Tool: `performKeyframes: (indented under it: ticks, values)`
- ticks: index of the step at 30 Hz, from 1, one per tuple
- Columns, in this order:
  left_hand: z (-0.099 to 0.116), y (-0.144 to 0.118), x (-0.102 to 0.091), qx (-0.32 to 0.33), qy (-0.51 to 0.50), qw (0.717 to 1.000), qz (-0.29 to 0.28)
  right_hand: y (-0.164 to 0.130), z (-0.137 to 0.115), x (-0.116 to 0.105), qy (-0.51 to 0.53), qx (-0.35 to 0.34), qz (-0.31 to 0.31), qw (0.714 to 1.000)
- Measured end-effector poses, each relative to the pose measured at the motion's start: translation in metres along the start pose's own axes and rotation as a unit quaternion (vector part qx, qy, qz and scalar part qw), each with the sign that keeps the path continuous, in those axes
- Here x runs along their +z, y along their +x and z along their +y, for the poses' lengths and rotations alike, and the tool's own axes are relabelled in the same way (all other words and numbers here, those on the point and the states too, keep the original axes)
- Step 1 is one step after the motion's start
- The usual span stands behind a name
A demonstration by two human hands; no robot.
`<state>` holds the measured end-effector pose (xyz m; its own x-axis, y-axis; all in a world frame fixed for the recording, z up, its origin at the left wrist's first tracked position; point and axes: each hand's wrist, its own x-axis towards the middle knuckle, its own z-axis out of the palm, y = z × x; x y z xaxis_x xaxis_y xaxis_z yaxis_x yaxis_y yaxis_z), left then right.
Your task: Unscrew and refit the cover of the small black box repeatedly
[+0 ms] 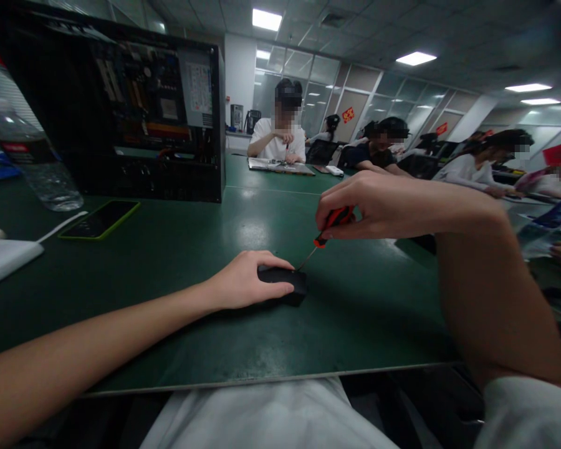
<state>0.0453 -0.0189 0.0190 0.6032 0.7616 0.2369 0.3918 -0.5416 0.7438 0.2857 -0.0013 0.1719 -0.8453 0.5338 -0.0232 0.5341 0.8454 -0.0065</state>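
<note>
My left hand lies over a small black device, likely a computer mouse, and holds it down on the green table. My right hand grips a screwdriver with a red and black handle. Its thin metal shaft slants down and left, and the tip meets the top of the black device near my left fingertips.
An open black computer case stands at the back left, its motherboard showing. A plastic water bottle, a green-edged phone and a white object lie at the left. Several other people sit at tables behind.
</note>
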Motion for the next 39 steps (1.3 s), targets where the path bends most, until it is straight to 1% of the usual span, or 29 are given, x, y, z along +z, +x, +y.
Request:
performKeyframes:
  ticks: [2,7,13,18,24,26,28,31,33,35,39]
  values:
    - [-0.001,0.000,0.000,0.003,0.002,1.000,0.002,0.002,0.000,0.000,0.004,-0.007,-0.002,1.000]
    - [-0.002,0.000,0.001,0.009,0.004,1.000,0.002,0.003,0.001,-0.002,-0.001,-0.016,0.020,1.000]
    - [-0.003,0.000,0.001,0.014,0.005,1.000,0.002,-0.001,0.001,-0.003,0.023,-0.008,0.016,1.000]
    - [-0.002,0.000,0.001,0.017,0.005,1.000,0.001,-0.001,0.001,-0.001,0.012,-0.006,0.015,1.000]
    - [-0.003,0.000,0.001,0.028,0.008,1.000,0.003,0.005,0.002,0.000,0.021,-0.009,0.013,1.000]
    - [-0.004,-0.001,0.001,0.035,0.012,0.999,0.004,0.009,-0.001,0.001,0.031,-0.008,0.029,0.999]
    - [-0.006,-0.001,0.002,0.035,0.016,0.999,0.009,0.013,-0.004,0.001,0.032,-0.014,0.059,0.998]
    - [-0.008,-0.001,0.002,0.027,0.019,0.999,0.015,0.014,-0.007,0.001,0.032,-0.046,0.086,0.995]
    - [-0.008,-0.002,0.000,0.023,0.017,1.000,0.007,0.012,-0.007,0.002,0.039,-0.051,0.079,0.995]
    - [-0.009,-0.003,-0.004,0.023,0.017,1.000,-0.007,0.009,-0.006,0.002,0.048,-0.035,0.072,0.996]
    - [-0.010,-0.004,-0.013,0.033,0.021,0.998,-0.039,0.007,-0.009,-0.001,0.078,-0.021,0.091,0.993]
